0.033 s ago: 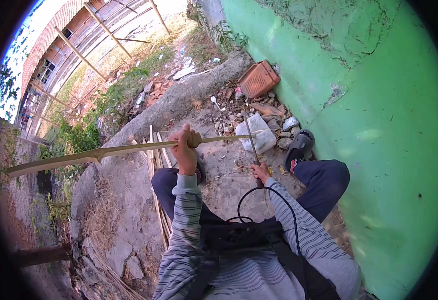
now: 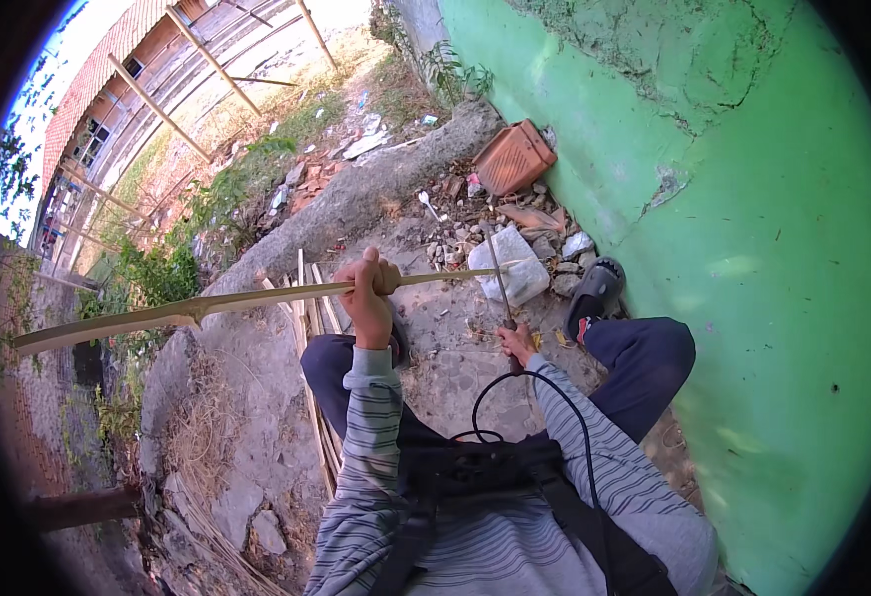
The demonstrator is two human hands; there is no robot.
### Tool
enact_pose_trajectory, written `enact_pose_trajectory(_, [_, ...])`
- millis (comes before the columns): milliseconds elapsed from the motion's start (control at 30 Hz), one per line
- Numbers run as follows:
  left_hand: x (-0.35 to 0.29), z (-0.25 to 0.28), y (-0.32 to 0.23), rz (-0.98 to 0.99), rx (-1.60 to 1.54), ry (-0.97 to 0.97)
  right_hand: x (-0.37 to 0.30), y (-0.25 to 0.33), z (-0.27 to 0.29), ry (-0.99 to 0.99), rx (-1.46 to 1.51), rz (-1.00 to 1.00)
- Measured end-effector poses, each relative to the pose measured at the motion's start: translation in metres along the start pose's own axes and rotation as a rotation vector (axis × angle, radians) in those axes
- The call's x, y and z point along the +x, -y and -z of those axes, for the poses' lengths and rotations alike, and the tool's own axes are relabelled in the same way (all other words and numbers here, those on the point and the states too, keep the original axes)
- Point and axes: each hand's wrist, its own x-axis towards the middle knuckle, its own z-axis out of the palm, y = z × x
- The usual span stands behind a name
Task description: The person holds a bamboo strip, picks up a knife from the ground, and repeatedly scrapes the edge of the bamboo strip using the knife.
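Note:
My left hand (image 2: 368, 298) is wrapped round a long split bamboo strip (image 2: 143, 315), which runs from the far left to a thin tip on the right. A node sticks out on its left stretch. My right hand (image 2: 518, 343) grips the dark handle of a long, narrow-bladed knife (image 2: 499, 273), its blade pointing away from me. Blade and strip cross near the strip's right end; whether they touch, I cannot tell. Beneath that crossing lies a whitish block (image 2: 523, 282) on the ground.
Several cut strips (image 2: 314, 397) lie by my left leg. Rubble (image 2: 455, 238) and a terracotta-coloured pot (image 2: 515, 159) sit beside the green wall (image 2: 753, 248) on my right. A low concrete ridge (image 2: 356, 189) curves beyond. A black cable (image 2: 584, 437) loops over my right forearm.

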Motion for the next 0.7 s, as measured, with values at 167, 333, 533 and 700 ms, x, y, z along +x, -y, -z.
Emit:
enact_pose_trajectory(167, [-0.004,0.001,0.003,-0.012,0.000,0.002,-0.027,0.026,-0.021,-0.105,-0.399,0.253])
enact_pose_trajectory(333, [-0.002,-0.007,0.008,-0.014,-0.023,0.043,-0.025,0.053,-0.040,-0.111,-0.581,0.576])
enact_pose_trajectory(533, [-0.005,-0.004,0.004,-0.020,-0.009,0.044,-0.009,0.021,-0.022,-0.279,-0.619,0.509])
enact_pose_trajectory(700, [-0.011,-0.009,0.010,-0.009,-0.016,0.086,0.021,-0.015,0.043,-0.358,-0.744,0.086])
